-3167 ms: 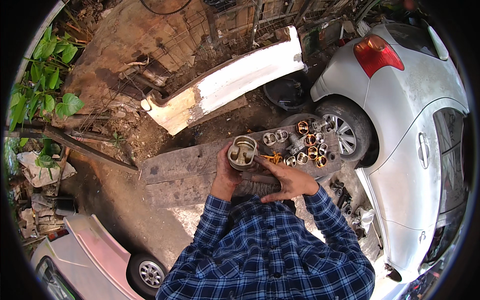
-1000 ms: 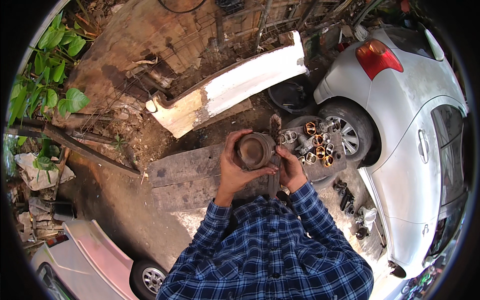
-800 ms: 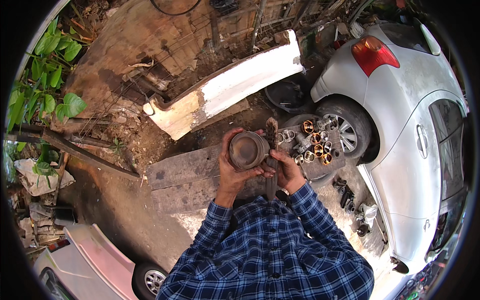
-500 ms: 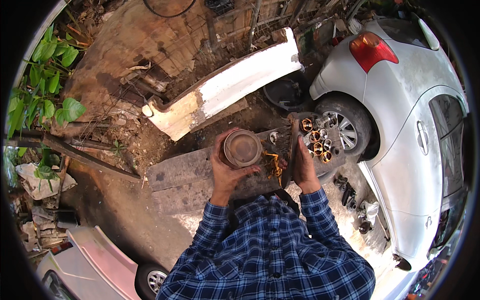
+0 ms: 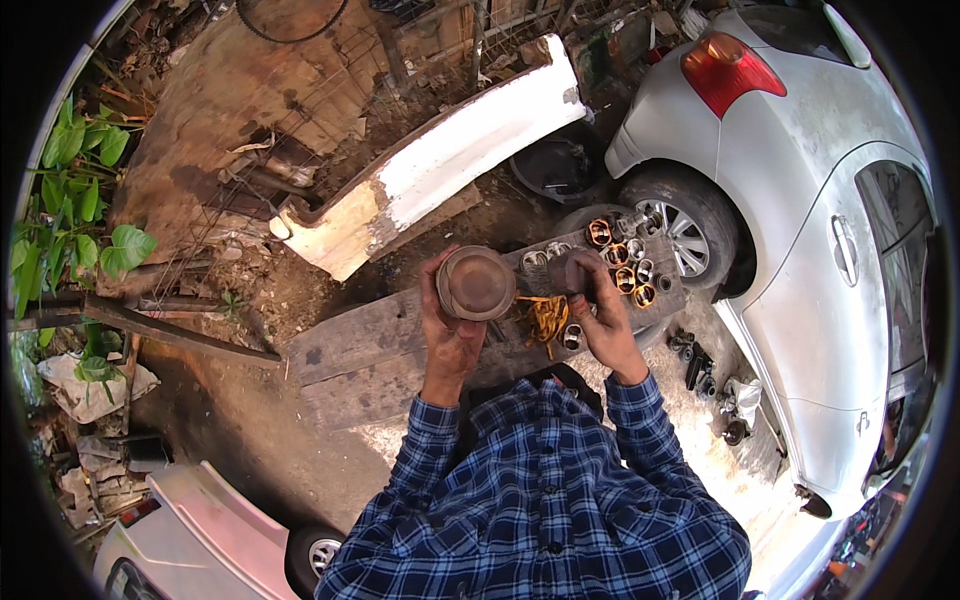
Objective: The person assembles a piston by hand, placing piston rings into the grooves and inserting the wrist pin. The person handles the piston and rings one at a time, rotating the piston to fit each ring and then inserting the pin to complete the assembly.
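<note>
My left hand [image 5: 450, 340] is raised over a worn wooden plank [image 5: 350, 355] and grips a round, dirty metal piston [image 5: 475, 283] with its flat end toward me. My right hand [image 5: 603, 322] is lower and to the right, its fingers curled around a dark metal part [image 5: 567, 271] just above the plank. A tangle of yellow-orange cord [image 5: 545, 316] lies on the plank between my hands. Several small round metal parts [image 5: 625, 265], some with copper-coloured insides, stand on the plank's right end, just beyond my right hand.
A silver car [image 5: 800, 200] stands close on the right, its rear wheel [image 5: 680, 225] behind the plank. A white bumper panel [image 5: 450, 165] lies on the dirt beyond. Loose metal parts [image 5: 715, 385] sit on the ground to the right. Another car [image 5: 200, 540] is lower left, with plants [image 5: 80, 220] at the left.
My right hand came off the piston, swung to the right with a dark part and has dropped to the plank. My left hand has kept the piston raised, turning its flat end up.
</note>
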